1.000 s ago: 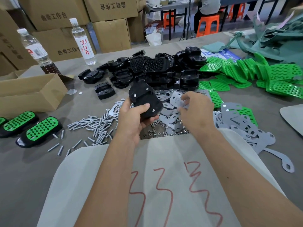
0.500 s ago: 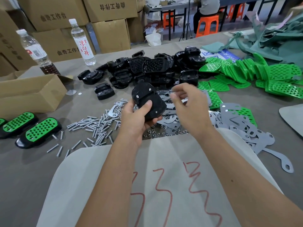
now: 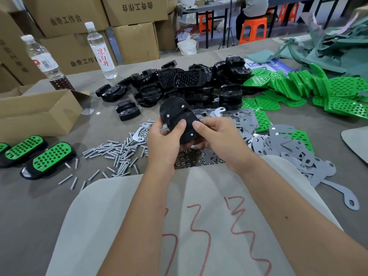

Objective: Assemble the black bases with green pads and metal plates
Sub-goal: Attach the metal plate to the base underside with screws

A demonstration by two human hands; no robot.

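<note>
I am seeing my right hand [image 3: 218, 136] now joining my left hand [image 3: 165, 144], both grips clamping the oval black plastic base [image 3: 177, 118] above the counter [image 3: 29, 196].

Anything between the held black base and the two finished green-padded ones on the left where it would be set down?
Nothing tall: both hands hold the black plastic base; only loose silver screws lie on the table before the finished green-padded pieces.

Screws [image 3: 117, 154] left, metal plates [image 3: 278, 148] right crowd hands

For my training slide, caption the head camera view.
Both hands, left hand and right hand, hold a black base above scattered screws.
</note>
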